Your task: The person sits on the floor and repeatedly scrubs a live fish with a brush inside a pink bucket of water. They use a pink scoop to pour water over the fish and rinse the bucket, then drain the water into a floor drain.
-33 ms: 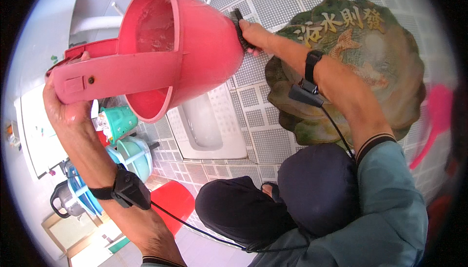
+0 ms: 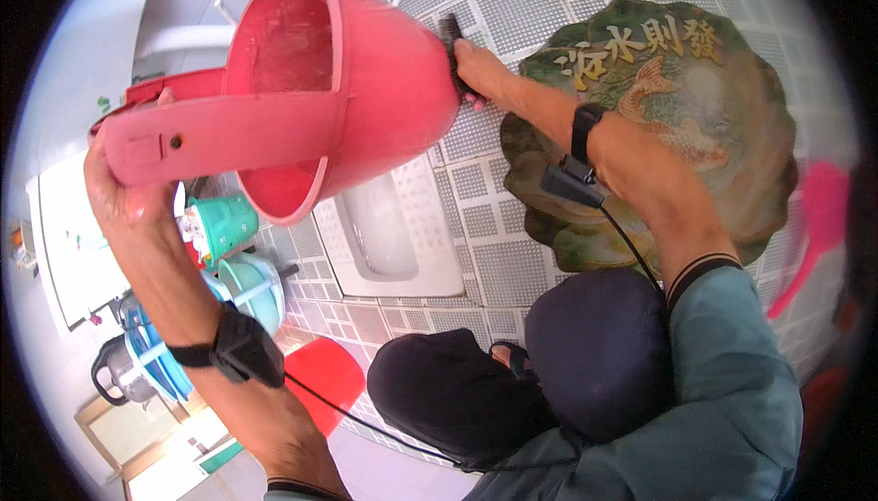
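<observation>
A large pinkish-red plastic bucket (image 2: pixel 393 71) is tipped on its side in mid-air, its wet mouth facing left. My left hand (image 2: pixel 126 197) is closed around the far end of the broad handle (image 2: pixel 233 140) that sticks out past the rim. At the bucket's base, my right hand (image 2: pixel 477 69) grips a dark brush (image 2: pixel 451 39), whose bristles appear to be against the bottom; the contact is partly hidden. Below the bucket is a white squat toilet (image 2: pixel 439 254) set in the tiled floor.
A scalloped mat with fish (image 2: pixel 585 194) covers the floor at right, beside a pink dipper (image 2: pixel 823 213). On the left are a green basket (image 2: pixel 229 226), stacked basins (image 2: pixel 251 290), a metal kettle (image 2: pixel 119 373) and a red plastic surface (image 2: pixel 325 373). White pipes (image 2: pixel 187 39) run behind.
The handle end and my left hand have shifted very slightly, and the bucket has tilted a touch. The brush and my right hand have moved slightly right along the base.
</observation>
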The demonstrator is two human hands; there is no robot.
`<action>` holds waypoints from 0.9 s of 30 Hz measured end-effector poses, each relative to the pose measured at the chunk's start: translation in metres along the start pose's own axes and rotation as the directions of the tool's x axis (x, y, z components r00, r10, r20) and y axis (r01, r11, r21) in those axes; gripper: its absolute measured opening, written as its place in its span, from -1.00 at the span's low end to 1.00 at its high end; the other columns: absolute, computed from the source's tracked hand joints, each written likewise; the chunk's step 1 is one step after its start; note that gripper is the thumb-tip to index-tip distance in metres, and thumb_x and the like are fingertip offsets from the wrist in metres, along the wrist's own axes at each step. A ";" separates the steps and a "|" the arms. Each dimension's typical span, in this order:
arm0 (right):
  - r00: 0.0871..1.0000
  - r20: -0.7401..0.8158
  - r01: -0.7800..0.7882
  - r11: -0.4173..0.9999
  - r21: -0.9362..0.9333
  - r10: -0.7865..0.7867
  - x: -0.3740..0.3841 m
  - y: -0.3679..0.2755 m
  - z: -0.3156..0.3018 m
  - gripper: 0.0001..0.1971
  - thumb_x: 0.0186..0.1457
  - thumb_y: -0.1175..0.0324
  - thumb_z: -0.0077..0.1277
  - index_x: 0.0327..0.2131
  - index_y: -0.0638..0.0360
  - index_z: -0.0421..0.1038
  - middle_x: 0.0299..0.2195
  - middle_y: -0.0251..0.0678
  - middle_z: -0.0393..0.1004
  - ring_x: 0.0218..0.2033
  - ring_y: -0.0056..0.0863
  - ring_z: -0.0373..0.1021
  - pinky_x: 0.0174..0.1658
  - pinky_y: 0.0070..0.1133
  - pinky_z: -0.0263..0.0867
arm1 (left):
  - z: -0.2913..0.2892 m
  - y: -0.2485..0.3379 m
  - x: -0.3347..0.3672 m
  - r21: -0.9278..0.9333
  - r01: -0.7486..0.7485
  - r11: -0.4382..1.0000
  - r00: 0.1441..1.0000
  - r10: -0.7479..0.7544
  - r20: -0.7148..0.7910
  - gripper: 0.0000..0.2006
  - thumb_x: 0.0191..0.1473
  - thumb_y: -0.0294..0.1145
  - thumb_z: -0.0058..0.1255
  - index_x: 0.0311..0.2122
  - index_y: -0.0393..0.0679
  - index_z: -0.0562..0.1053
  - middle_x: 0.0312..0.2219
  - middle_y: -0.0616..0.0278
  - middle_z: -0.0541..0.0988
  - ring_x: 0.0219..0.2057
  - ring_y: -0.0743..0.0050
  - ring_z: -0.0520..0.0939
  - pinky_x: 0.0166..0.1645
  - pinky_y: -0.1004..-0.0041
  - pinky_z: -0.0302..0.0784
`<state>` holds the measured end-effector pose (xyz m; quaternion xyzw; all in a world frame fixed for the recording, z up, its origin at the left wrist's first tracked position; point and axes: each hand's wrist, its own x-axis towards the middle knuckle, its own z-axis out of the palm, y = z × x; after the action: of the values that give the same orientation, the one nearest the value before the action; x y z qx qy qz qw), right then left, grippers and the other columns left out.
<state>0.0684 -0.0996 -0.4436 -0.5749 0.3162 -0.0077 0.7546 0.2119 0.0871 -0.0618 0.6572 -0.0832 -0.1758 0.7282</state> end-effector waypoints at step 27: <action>0.827 -0.220 0.037 0.440 -0.897 -0.518 -0.321 0.052 -0.214 -0.45 0.09 0.11 0.06 0.10 0.19 0.28 -0.17 0.07 0.49 -0.23 0.01 0.47 -0.18 -0.22 0.39 | -0.059 -0.017 -0.024 -0.067 0.438 0.896 0.717 -0.304 0.627 -0.76 -0.08 -0.55 -0.07 -0.22 -0.18 0.37 -0.43 0.18 0.43 -0.39 0.24 0.51 -0.07 -0.02 0.50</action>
<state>-0.3109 -0.1460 -0.3679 -0.8980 0.3444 -0.1144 0.2488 0.2079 0.1496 -0.0837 0.4888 -0.1566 -0.5259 0.6782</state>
